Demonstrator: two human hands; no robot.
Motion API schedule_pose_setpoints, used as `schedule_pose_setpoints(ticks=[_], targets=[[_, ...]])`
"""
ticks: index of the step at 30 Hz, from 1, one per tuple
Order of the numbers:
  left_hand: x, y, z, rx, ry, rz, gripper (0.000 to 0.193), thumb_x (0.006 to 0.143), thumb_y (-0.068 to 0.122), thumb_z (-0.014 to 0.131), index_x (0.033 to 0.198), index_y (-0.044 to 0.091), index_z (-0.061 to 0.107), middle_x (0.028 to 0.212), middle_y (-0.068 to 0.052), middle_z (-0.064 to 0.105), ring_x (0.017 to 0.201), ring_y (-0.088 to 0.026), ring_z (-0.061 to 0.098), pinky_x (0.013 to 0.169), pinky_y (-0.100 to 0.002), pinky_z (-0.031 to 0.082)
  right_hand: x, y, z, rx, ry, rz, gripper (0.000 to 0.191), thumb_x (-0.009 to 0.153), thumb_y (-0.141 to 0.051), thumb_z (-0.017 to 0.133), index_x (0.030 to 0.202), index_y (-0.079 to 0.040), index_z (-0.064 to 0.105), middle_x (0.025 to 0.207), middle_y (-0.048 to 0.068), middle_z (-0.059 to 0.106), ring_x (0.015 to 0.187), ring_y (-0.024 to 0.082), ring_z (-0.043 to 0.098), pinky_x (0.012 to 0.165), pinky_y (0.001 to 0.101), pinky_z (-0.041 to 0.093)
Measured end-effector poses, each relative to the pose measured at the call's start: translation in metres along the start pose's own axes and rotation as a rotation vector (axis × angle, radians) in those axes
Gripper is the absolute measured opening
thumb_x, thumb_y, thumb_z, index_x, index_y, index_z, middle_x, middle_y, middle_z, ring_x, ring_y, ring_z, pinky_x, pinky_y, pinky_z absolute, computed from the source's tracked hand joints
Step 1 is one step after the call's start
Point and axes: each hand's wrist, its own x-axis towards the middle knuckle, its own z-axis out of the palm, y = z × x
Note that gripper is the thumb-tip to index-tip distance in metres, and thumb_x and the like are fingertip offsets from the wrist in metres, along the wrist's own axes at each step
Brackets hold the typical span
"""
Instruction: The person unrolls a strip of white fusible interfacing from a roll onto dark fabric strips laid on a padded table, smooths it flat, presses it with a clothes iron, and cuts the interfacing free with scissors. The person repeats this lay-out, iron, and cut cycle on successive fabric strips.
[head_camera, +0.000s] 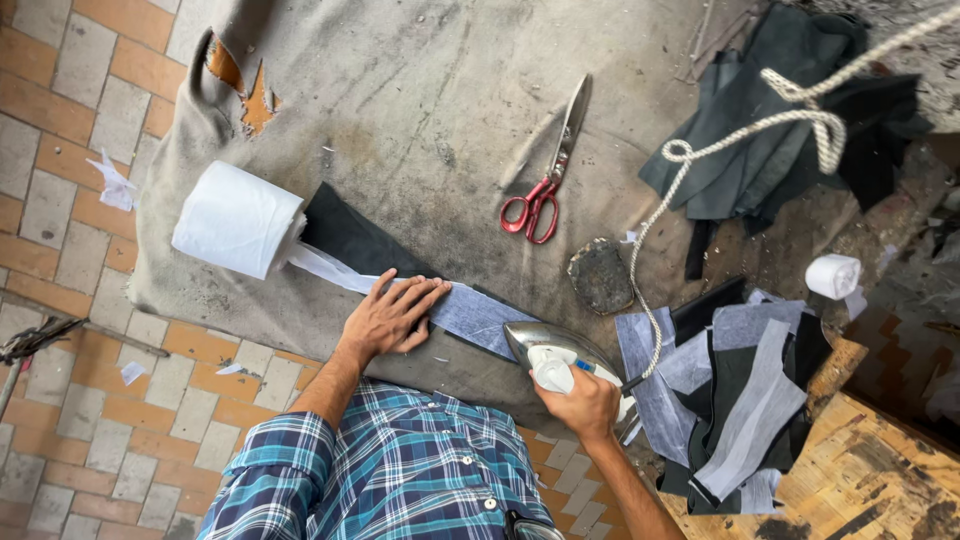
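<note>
- The left hand (388, 318) lies flat, fingers (425, 292) spread and released, pressing a long grey fabric strip (470, 312) onto the worktop (420, 110).
- The right hand (585, 403) has its fingers clenched round the white handle of an iron (550, 348); the iron's metal nose rests on the strip's end, pointing toward the left fingers.
- The strip's long axis runs from beyond the left fingertips, where a white roll (238, 218) of interlining lies – its loose tail touching the strip – down to the iron.
- A dark cloth piece (350, 235) lies under the strip, just past the left fingers.
- Red-handled scissors (548, 170) lie well beyond the fingertips, blades pointing away.
- Past the right fingers: a pile of grey and black cut pieces (735, 400) and a small white roll (833, 276).
- The worktop's near edge runs just under both wrists – bare cloth cover lies open beyond the strip.
</note>
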Motion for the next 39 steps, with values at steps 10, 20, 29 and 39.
schedule_pose_setpoints(ticks=[10,20,29,39], targets=[[0.004,0.0,-0.017,-0.013,0.127,0.042,0.068,0.093,0.038,0.051,0.159,0.026,0.036,0.15,0.001,0.05,0.137,-0.019,0.049,0.123,-0.051,0.023,-0.012,0.048,-0.019,0.334,0.01,-0.141,0.04,0.071,-0.035,0.092,0.088,-0.001,0.079,0.081,0.014,0.078,0.072,0.023,0.079,0.062,0.0326,0.06],[0.006,-0.003,-0.01,-0.067,0.202,0.087,0.068,0.092,0.035,0.052,0.157,0.022,0.037,0.148,-0.003,0.051,0.136,-0.023,0.049,0.122,-0.052,0.023,0.009,-0.023,-0.017,0.228,-0.07,0.161,0.047,0.064,-0.042,0.09,0.089,-0.003,0.082,0.078,0.014,0.079,0.071,0.023,0.08,0.062,0.0361,0.059],[0.007,-0.012,0.004,0.037,0.248,0.188,0.071,0.093,0.039,0.054,0.156,0.012,0.037,0.154,-0.006,0.047,0.137,-0.024,0.048,0.12,-0.051,0.026,0.066,-0.085,0.022,-0.094,-0.328,0.222,0.064,0.064,-0.057,0.088,0.087,0.002,0.079,0.082,0.025,0.073,0.084,0.039,0.075,0.075,0.047,0.06],[0.004,-0.03,0.003,-0.094,0.18,0.149,0.054,0.09,0.04,0.059,0.135,0.012,0.06,0.152,-0.003,0.051,0.137,-0.025,0.048,0.118,-0.05,0.031,0.075,-0.052,0.03,0.199,-0.58,0.014,0.052,0.076,-0.044,0.088,0.071,0.004,0.07,0.062,0.026,0.065,0.062,0.043,0.065,0.057,0.0457,0.052]])
